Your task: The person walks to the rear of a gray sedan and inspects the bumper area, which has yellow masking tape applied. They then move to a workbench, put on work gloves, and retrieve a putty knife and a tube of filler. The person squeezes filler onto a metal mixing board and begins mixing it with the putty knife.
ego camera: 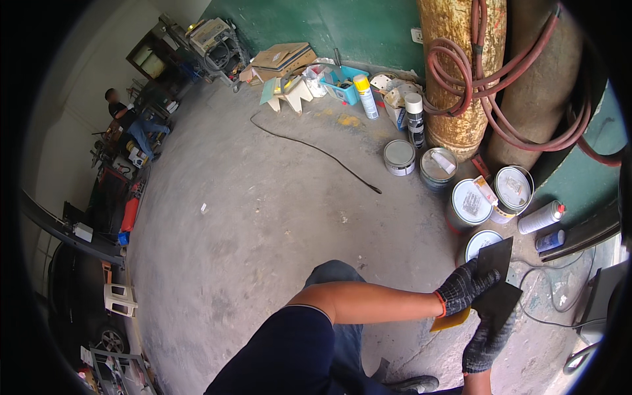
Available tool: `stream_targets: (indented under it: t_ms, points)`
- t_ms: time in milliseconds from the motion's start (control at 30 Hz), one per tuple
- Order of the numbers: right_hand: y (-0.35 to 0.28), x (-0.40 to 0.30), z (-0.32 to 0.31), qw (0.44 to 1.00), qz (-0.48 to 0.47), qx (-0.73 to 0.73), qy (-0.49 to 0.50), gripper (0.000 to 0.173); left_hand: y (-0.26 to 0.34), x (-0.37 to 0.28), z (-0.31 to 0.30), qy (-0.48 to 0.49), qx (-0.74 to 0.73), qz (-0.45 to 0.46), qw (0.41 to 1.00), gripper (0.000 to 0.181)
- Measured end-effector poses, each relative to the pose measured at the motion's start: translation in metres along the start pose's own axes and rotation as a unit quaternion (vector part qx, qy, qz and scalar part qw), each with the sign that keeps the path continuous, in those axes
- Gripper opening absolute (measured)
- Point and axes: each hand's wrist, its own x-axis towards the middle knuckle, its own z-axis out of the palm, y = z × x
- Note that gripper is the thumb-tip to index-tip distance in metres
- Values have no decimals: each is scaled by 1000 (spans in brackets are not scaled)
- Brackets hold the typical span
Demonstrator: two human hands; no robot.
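Both hands wear dark knitted gloves and are close together at the lower right. My left hand (464,287), its cuff trimmed in orange, grips a dark flat rectangular sheet (495,256) that points up and away. A second dark flat sheet (499,300) lies across my right hand (486,348), which holds it from below; the fingers are partly hidden behind it. Under my left hand a yellow flat piece (449,321) sticks out, and what holds it is hidden. Just beyond the sheets stands a can with a pale lid (483,243), partly covered by them.
Several lidded cans (471,202) and spray cans (540,217) stand or lie near rusty cylinders (459,133) draped with red hose (493,91). A dark cable or rod (321,148) crosses the concrete floor. A blue bin (345,89) is by the wall. Another person (133,123) sits far left.
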Motion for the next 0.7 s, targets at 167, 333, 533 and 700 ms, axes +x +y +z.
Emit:
stream_targets:
  t_ms: [167,333,533,700]
  points:
    - [-18,10,-19,986,130,100,20,40,-2,-2,-1,-11,-35,-9,999,42]
    - [-11,36,-17,956,84,-150,-238,45,2,15,9,-13,-17,4,1000,30]
    - [34,90,-38,931,297,202,70,39,-12,-15,11,-59,-176,-201,962,40]
    - [-13,73,-31,891,359,274,-38,52,-30,-43,20,-238,-266,-282,891,42]
